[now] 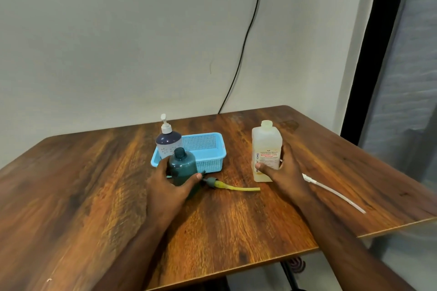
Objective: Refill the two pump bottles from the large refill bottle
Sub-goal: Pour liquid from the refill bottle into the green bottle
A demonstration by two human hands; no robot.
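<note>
My left hand (169,186) grips a dark teal bottle (183,165) with no pump on it, upright on the table in front of the basket. Its pump head with a yellow tube (230,186) lies on the table just right of it. My right hand (285,172) holds the large pale refill bottle (267,146), upright with its neck uncapped. A second pump bottle (168,140), dark purple on top with a white pump fitted, stands in the basket's left end.
The light blue perforated basket (208,149) sits mid-table behind the teal bottle. A white pump with a long clear tube (333,192) lies right of my right hand. The wooden table (224,222) meets the wall; a black cable (243,54) hangs down it.
</note>
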